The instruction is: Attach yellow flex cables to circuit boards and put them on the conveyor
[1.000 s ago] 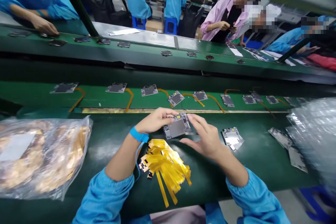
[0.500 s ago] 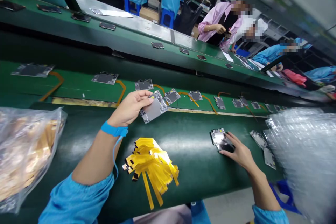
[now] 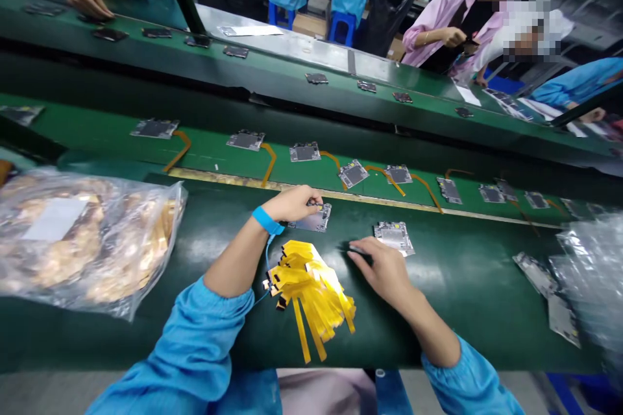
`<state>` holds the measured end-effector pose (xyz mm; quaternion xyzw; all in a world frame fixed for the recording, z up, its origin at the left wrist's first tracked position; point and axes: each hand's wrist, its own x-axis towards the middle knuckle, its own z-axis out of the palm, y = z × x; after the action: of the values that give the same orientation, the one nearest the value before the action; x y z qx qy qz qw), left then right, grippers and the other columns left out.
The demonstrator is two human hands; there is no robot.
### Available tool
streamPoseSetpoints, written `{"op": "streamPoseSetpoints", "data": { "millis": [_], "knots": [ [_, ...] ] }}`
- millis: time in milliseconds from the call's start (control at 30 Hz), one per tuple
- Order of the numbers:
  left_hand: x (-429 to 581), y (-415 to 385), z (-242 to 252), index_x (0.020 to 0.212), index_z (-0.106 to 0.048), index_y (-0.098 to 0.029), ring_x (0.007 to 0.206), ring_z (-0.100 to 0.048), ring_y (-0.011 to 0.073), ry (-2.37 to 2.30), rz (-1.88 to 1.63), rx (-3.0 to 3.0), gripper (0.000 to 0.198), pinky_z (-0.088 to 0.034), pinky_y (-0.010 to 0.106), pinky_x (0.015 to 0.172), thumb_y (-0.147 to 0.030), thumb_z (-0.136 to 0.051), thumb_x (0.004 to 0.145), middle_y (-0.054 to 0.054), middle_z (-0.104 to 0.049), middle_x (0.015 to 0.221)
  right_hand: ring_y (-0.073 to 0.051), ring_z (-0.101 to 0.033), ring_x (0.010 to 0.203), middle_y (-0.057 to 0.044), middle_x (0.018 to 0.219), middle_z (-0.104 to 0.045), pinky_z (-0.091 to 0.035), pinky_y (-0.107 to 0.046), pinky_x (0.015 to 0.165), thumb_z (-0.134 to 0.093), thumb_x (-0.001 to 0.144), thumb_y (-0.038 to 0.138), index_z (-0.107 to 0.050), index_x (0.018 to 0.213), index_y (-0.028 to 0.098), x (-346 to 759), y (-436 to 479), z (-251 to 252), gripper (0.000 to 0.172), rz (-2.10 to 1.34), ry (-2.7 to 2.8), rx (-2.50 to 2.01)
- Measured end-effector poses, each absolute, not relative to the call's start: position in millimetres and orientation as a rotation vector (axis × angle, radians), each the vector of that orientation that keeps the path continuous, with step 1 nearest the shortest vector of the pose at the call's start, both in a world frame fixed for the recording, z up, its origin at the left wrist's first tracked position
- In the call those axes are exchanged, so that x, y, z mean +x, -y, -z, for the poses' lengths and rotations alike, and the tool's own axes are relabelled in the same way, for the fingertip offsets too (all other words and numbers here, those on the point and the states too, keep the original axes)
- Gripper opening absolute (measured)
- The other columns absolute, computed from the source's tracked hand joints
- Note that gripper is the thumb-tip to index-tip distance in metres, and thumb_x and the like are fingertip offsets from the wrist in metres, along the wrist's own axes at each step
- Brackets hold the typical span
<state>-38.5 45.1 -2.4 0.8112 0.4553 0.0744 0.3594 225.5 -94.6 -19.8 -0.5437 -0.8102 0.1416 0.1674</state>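
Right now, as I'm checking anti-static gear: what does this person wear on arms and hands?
The left sleeve and right sleeve are bright blue with gathered cuffs. The left hand and right hand are bare, without gloves. A blue wrist strap circles the left wrist, and a thin blue cord trails from it.

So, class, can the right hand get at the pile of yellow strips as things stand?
Probably yes: the right hand lies just beside the yellow strips, with nothing between them.
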Motion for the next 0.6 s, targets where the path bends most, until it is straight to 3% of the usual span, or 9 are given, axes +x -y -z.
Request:
{"op": "streamPoseSetpoints", "data": {
  "millis": [100,167,267,367,467,600],
  "knots": [
    [-37,-40,-4,0.107,-0.076,-0.022,0.105,-0.067,0.0264,-1.378,-0.13,2.249,0.025,-0.05,0.034,0.088,-0.026,-0.062,0.088,0.008,-0.075,0.111,-0.018,-0.073,0.095,-0.002,0.108,-0.076,-0.053,-0.025,0.078,-0.064,0.101,0.033,-0.076,0.11,0.027,188,91,15,0.015,-0.702,2.406,-1.386],
    [-37,-36,-10,0.11,-0.075,-0.023,0.112,-0.064,0.0279,-1.452,-0.136,2.326,0.026,-0.05,0.035,0.092,-0.025,-0.063,0.087,0.009,-0.073,0.116,-0.02,-0.073,0.095,-0.002,0.112,-0.075,-0.051,-0.026,0.076,-0.074,0.095,0.035,-0.075,0.113,0.027,172,89,15,0.02,-0.774,2.483,-1.383],
    [-34,-31,-17,0.105,-0.073,-0.021,0.108,-0.065,0.0286,-1.473,-0.122,2.352,0.021,-0.051,0.036,0.088,-0.024,-0.062,0.087,0.009,-0.072,0.111,-0.02,-0.072,0.092,-0.003,0.111,-0.074,-0.047,-0.027,0.071,-0.079,0.09,0.033,-0.074,0.108,0.025,161,86,17,0.021,-0.815,2.537,-1.43],
    [-27,-26,-20,0.094,-0.071,-0.02,0.098,-0.069,0.0288,-1.47,-0.065,2.31,0.013,-0.05,0.036,0.082,-0.023,-0.059,0.088,0.01,-0.074,0.1,-0.019,-0.071,0.087,-0.002,0.1,-0.075,-0.043,-0.026,0.068,-0.078,0.091,0.03,-0.072,0.097,0.023,162,83,17,0.011,-0.896,2.492,-1.452],
    [-17,-22,-18,0.092,-0.071,-0.02,0.093,-0.072,0.03,-1.469,0.021,2.299,0.013,-0.05,0.036,0.078,-0.023,-0.059,0.087,0.011,-0.076,0.095,-0.018,-0.069,0.08,-0.001,0.089,-0.075,-0.041,-0.025,0.066,-0.074,0.094,0.034,-0.07,0.089,0.022,168,82,18,0.014,-0.98,2.431,-1.435],
    [-3,-16,-15,0.097,-0.074,-0.019,0.097,-0.074,0.0337,-1.486,0.173,2.297,0.022,-0.053,0.038,0.079,-0.032,-0.063,0.083,0.015,-0.078,0.096,-0.017,-0.07,0.087,-0.003,0.095,-0.075,-0.045,-0.025,0.072,-0.066,0.1,0.034,-0.074,0.091,0.023,176,85,20,0.017,-0.987,2.342,-1.296]
  ]
}}
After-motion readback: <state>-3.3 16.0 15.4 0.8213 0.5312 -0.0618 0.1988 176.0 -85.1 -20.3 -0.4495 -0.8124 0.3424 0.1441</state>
